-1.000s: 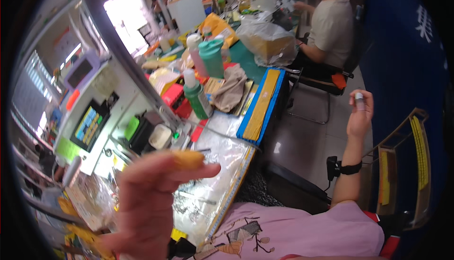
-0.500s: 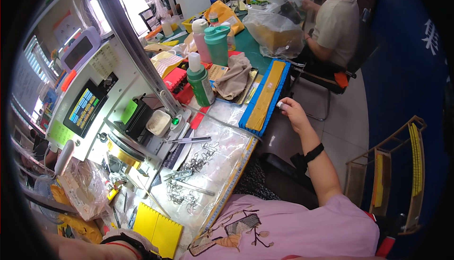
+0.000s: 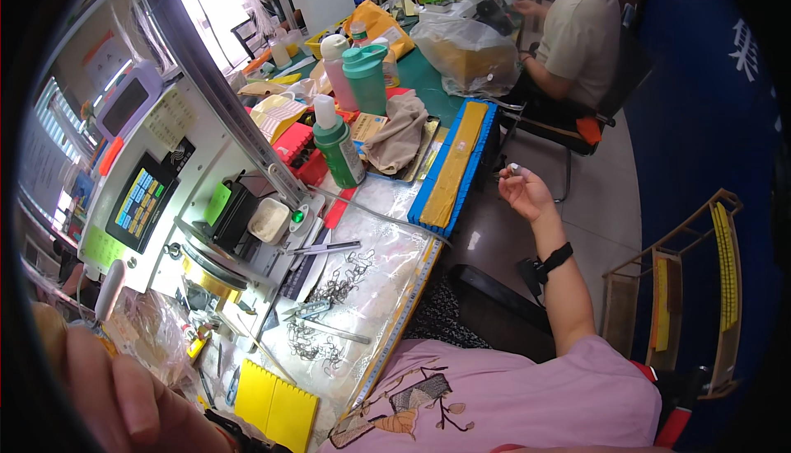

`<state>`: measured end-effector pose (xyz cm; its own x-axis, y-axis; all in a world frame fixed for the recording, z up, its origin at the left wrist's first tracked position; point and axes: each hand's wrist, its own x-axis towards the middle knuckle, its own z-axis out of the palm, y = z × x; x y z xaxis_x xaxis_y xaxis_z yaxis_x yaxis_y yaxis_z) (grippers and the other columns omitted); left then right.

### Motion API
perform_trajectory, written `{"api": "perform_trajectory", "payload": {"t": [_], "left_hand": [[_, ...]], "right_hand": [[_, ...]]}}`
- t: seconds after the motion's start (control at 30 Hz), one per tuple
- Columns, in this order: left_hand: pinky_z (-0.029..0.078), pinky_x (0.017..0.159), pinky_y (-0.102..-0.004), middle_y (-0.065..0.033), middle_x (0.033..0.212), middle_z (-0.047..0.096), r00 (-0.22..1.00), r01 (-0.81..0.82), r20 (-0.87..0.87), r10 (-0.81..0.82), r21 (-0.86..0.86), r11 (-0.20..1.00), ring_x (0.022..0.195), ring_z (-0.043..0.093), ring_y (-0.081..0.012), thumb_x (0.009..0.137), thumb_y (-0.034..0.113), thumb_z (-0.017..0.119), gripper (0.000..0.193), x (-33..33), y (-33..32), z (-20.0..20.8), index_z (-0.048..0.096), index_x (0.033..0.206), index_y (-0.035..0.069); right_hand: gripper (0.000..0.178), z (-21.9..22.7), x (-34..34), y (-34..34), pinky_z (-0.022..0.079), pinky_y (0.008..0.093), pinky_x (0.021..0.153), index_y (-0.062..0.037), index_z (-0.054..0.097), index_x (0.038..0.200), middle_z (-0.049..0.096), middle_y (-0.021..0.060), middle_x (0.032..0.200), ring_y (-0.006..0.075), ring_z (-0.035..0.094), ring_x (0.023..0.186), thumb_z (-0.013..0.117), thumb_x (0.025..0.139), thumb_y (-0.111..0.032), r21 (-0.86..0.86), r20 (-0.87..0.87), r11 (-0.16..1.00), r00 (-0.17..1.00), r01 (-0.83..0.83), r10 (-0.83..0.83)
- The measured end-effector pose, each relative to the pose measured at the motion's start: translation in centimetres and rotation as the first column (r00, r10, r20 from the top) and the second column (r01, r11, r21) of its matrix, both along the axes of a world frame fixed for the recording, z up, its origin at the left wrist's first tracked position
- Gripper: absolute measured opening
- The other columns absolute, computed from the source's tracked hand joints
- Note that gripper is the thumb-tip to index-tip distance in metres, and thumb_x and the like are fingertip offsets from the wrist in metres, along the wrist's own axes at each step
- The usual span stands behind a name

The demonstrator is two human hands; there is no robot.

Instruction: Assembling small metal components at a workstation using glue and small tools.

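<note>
My left hand is raised close at the lower left. Its fingers are curled together, and the picture edge hides what they may hold. Out to the right, my right hand is held up past the bench edge, its fingers bent toward the thumb. Something white covers a fingertip there; whether anything thin is pinched cannot be made out. Between the hands, many small dark wire-like pieces lie on the bench, with tweezers among them. A yellow pad lies nearest my left wrist.
A bench machine with a small screen stands at left. Behind the pieces are a green bottle, a grey cloth and a blue tray at the edge. A seated person works beyond; a wooden rack stands at right.
My left hand has risen into view at the lower left, covering part of the plastic bag. My right hand has shifted slightly right and turned, showing more of its bent fingers.
</note>
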<state>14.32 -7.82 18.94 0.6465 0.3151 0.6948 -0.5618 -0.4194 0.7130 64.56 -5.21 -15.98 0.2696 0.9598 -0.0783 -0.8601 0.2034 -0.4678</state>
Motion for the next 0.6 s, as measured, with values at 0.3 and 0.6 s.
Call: {"api": "perform_trajectory", "payload": {"t": [0.3, 0.6], "left_hand": [[0.049, 0.08, -0.0367, -0.0203, 0.145, 0.037, 0.947, -0.243, 0.19, 0.26, -0.107, 0.964, 0.099, 0.055, -0.0228, 0.097, 0.052, 0.043, 0.06, 0.5, -1.1, -1.4, 0.044, 0.139, 0.01], [0.047, 0.08, -0.0338, -0.023, 0.146, 0.037, 0.915, -0.307, 0.208, 0.347, -0.202, 0.93, 0.098, 0.056, -0.0234, 0.097, 0.057, 0.038, 0.064, 1.0, -1.7, -2.6, 0.047, 0.139, 0.01]], "right_hand": [[0.015, 2.4, 4.7, -7.2, 0.056, 0.0307, 0.08, -0.0032, 0.056, 0.1, 0.06, 0.0155, 0.114, 0.0015, 0.049, 0.061, 0.05, 0.098, -0.016, 0.198, 0.08, 0.971, 0.99, -0.131, 0.117], [0.015, 3.2, 11.6, -12.2, 0.046, 0.0166, 0.049, -0.0075, 0.057, 0.101, 0.061, 0.015, 0.112, 0.0002, 0.042, 0.053, 0.052, 0.097, -0.021, -0.105, 0.396, 0.975, 0.908, 0.195, -0.139]]}}
